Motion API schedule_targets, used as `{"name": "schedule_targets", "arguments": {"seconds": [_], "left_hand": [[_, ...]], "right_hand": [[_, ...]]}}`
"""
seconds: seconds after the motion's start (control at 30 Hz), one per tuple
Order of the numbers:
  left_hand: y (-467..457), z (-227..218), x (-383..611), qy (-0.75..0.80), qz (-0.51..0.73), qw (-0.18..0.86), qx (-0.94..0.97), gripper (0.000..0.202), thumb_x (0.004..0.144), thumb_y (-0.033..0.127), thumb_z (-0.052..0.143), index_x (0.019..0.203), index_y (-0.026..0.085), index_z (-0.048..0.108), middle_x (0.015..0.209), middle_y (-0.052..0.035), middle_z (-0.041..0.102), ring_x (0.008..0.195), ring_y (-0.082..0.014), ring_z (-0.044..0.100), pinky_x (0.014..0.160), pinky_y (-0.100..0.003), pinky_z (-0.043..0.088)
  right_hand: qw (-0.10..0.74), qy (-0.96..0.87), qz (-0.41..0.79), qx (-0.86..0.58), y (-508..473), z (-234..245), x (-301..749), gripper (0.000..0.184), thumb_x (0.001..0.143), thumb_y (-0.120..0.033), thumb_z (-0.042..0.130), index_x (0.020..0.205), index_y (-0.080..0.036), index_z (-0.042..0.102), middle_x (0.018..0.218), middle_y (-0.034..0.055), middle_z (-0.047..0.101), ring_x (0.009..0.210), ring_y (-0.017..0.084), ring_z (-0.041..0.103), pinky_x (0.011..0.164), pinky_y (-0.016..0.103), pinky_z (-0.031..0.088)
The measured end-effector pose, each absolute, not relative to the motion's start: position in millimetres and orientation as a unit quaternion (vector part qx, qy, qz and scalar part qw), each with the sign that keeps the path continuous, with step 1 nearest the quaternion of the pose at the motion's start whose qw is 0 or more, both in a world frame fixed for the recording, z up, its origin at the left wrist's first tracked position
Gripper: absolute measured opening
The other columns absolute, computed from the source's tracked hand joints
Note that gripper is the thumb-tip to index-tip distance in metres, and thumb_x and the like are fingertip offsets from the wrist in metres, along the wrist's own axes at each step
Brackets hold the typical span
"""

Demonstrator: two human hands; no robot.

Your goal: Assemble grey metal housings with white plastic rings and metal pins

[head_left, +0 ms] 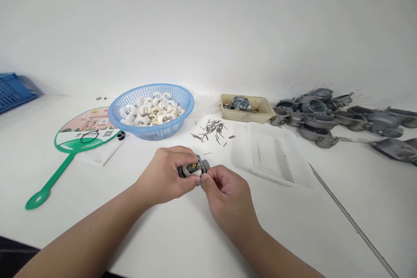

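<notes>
Left hand (167,178) gripping a small metal assembly (194,167), midway between the table's (182,243) front and back edges; right hand (230,195), thumb and forefinger pressed together, touching its side.

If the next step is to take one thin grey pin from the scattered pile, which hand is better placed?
Probably the right hand: it seems to touch only the edge of the metal part, while the left hand wraps around it. The pins lie beyond both.

QR code (108,133) on fan (72,129), lettering (87,134) illegible
</notes>
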State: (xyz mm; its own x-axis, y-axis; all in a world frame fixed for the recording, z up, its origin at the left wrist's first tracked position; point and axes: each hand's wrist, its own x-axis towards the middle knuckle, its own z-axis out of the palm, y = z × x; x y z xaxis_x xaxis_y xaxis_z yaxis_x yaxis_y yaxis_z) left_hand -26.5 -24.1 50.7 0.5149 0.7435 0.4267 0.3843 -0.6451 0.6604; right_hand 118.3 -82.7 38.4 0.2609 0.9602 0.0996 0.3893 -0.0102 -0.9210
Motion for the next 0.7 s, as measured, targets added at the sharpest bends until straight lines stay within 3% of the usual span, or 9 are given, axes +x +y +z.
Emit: {"name": "schedule_targets", "arguments": {"seconds": [0.13,0.3,0.5,0.7], "left_hand": [[-23.9,54.9,-24.6,0.318,0.348,0.245,0.847,0.013,0.07,0.016,0.062,0.08,0.019,0.071,0.088,-0.0056,0.069,0.078,-0.0199,0.063,0.065,-0.03,0.053],[-25.2,53.1,-22.8,0.324,0.364,0.2,0.85,0.015,0.07,0.02,0.066,0.085,0.018,0.07,0.09,-0.0067,0.068,0.086,-0.0223,0.062,0.079,-0.037,0.051],[-30.3,49.7,-22.8,0.386,0.362,0.223,0.819,0.024,0.072,0.022,0.065,0.096,0.02,0.069,0.091,-0.0072,0.064,0.082,-0.0205,0.06,0.073,-0.035,0.055],[-31.9,47.7,-23.3,0.381,0.376,0.242,0.809,0.03,0.069,0.02,0.066,0.099,0.02,0.069,0.101,-0.0078,0.064,0.088,-0.0218,0.062,0.077,-0.035,0.056]], "right_hand": [[0.477,-0.519,0.299,-0.642,-81.6,37.6,118.5,0.023,0.074,-0.031,0.051,0.056,-0.02,0.042,0.048,-0.0056,0.036,0.045,0.008,0.029,0.041,0.022,0.023],[0.468,-0.522,0.296,-0.649,-80.0,38.1,120.5,0.022,0.074,-0.032,0.05,0.057,-0.02,0.042,0.049,-0.0056,0.036,0.045,0.008,0.03,0.042,0.022,0.024],[0.463,-0.523,0.279,-0.659,-81.2,40.0,119.6,0.023,0.074,-0.032,0.05,0.055,-0.02,0.043,0.047,-0.0057,0.036,0.044,0.009,0.03,0.042,0.022,0.025],[0.448,-0.527,0.275,-0.667,-84.9,43.8,116.9,0.022,0.074,-0.029,0.049,0.054,-0.02,0.042,0.046,-0.0055,0.035,0.043,0.009,0.03,0.042,0.022,0.026]]}}
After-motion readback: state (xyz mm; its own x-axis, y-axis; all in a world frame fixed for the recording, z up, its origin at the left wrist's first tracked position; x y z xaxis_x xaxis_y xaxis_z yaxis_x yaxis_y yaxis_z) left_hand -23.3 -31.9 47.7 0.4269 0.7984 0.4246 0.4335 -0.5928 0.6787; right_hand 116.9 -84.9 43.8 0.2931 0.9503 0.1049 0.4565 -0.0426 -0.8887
